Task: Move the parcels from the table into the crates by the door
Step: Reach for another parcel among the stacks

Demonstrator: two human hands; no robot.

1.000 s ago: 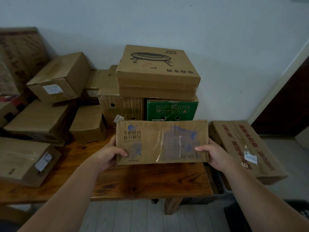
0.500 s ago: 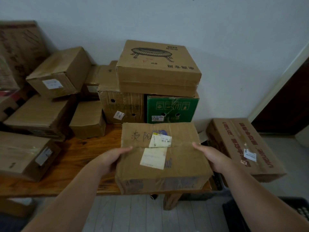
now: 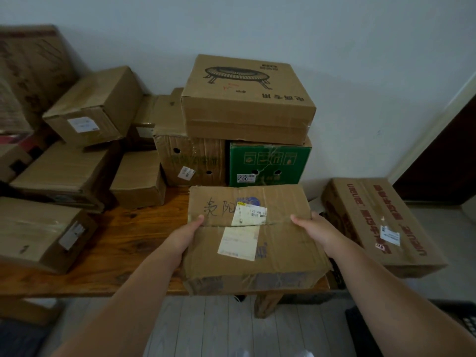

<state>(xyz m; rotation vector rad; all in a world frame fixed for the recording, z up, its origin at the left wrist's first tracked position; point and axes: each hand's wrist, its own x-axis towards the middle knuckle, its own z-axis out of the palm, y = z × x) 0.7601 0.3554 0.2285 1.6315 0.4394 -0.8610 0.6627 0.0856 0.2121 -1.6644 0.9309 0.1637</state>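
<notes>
I hold a brown cardboard parcel (image 3: 280,243) with white labels and handwriting on its top, flat, over the front right of the wooden table (image 3: 123,243). My left hand (image 3: 184,237) grips its left side, thumb on top. My right hand (image 3: 315,229) grips its right side the same way. Behind it stand a green box (image 3: 268,163), a holed brown box (image 3: 190,161) and a large box printed with a round grill (image 3: 247,99) stacked on top. A dark crate (image 3: 458,323) shows at the lower right edge.
Several more brown boxes (image 3: 92,104) crowd the table's left and back. A long box with red lettering (image 3: 381,222) lies to the right of the table. A dark doorway (image 3: 448,161) opens at the far right. Pale plank floor lies below.
The parcel was tipped on edge with its taped face toward me; it now lies flat, label side up, drawn closer to me and past the table's front edge.
</notes>
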